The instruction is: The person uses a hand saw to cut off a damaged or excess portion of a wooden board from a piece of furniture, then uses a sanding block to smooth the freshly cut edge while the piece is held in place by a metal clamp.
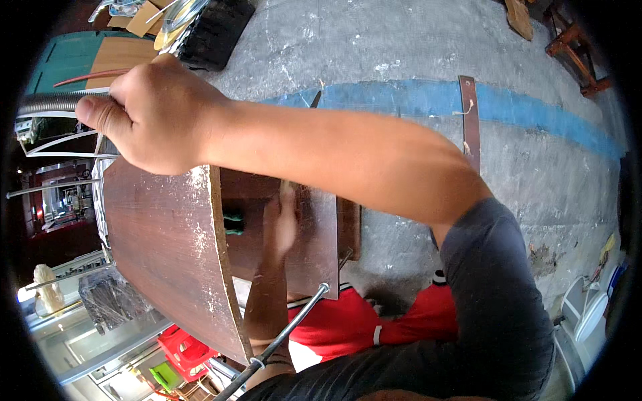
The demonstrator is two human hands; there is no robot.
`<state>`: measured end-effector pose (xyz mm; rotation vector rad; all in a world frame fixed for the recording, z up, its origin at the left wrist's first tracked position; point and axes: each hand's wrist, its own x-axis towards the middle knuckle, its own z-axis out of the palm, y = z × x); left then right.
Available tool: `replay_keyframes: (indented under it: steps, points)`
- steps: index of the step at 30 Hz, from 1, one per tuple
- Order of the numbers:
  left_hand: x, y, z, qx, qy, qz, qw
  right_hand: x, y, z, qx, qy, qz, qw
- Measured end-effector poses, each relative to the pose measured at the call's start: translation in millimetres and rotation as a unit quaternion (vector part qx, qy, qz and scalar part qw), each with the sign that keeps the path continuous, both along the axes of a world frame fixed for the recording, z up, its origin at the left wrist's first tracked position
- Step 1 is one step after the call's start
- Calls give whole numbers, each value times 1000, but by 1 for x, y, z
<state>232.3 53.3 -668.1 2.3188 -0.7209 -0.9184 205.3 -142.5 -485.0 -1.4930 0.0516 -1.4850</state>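
My right hand (144, 117) reaches across to the upper left, closed round a ribbed metal tube (50, 101). Its forearm hides part of the middle. Just below it stands a curved dark wooden panel (160, 240) with a chipped, pale edge. Beyond that edge, at a brown inner board (311, 240), is my left hand (284, 217), blurred and shaded, near a tan object (287, 187) too unclear to name; I cannot make out its fingers. A long metal rod (294, 321) slants up from the lower edge to a fitting on the board's corner.
Cardboard (144, 20) and a black crate (217, 37) sit at the upper left. A brown strip (469, 113) lies on the grey, blue-striped floor (394, 50). A wooden frame (568, 47) stands at upper right, a white round item (582, 307) at lower right, red plastic items (184, 344) at lower left.
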Motion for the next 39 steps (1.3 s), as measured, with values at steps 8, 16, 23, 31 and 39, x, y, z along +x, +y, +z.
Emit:
replay_keyframes:
  steps: [8, 16, 23, 31, 39]
  points:
    - [-4, 7, -15, -1, -43, -17, 999, -13, 3, 3, -6, 18, 32, 999]
    - [-8, 6, -13, -4, -49, -22, 999, -3, 4, 1, -4, 21, 1, 1000]
    - [-18, 62, -35, -86, -153, -32, 984, 4, 2, 7, -17, -50, 27, 998]
    - [-11, 69, -8, -37, -63, -15, 997, 8, 10, 10, -7, -36, 26, 999]
    - [-34, 124, 19, -51, 32, -27, 998, 7, -6, 1, -51, -45, -18, 998]
